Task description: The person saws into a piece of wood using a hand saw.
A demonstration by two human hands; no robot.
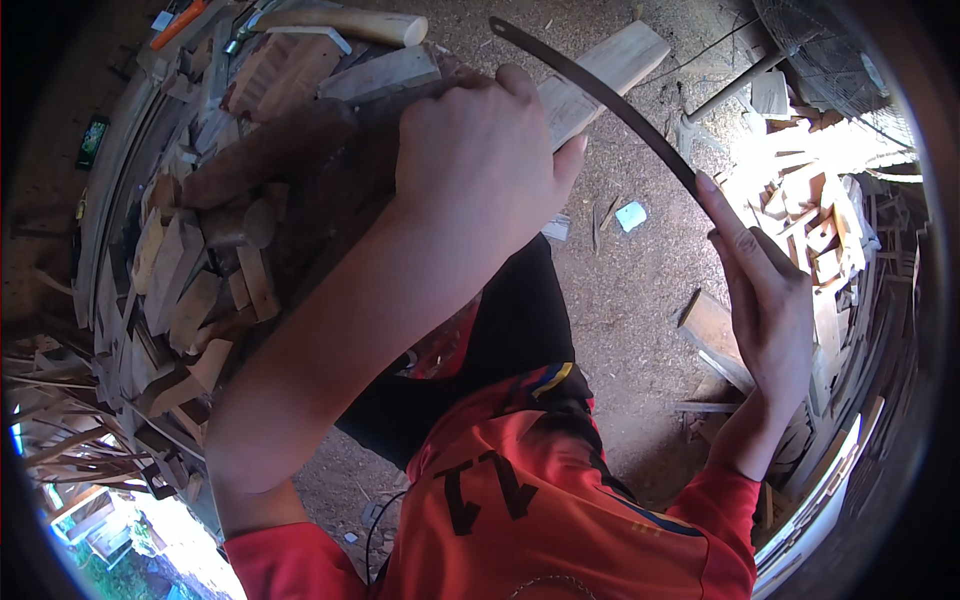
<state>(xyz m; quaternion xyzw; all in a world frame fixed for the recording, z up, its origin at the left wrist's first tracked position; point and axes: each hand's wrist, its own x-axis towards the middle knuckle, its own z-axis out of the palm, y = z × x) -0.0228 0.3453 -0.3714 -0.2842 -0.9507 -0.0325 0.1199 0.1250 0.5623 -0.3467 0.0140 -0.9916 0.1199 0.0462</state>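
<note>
My left hand (472, 160) is closed on a pale wooden board (610, 75), which extends up and right from it over a dark wooden block (280, 160). My right hand (755, 280), lower and to the right, grips the near end of a long, dark, flat metal strip (630, 120), with the index finger stretched along it. The strip's far end, with a small hole in it, passes over the board and looks curved in this view.
Offcuts (175, 280) are heaped at the left, with a wooden-handled tool (350, 28) at the top. More wood scraps (805, 190) lie at the right under a wire mesh object (840, 70). A pale scrap (630, 215) lies on the dusty floor (640, 260).
</note>
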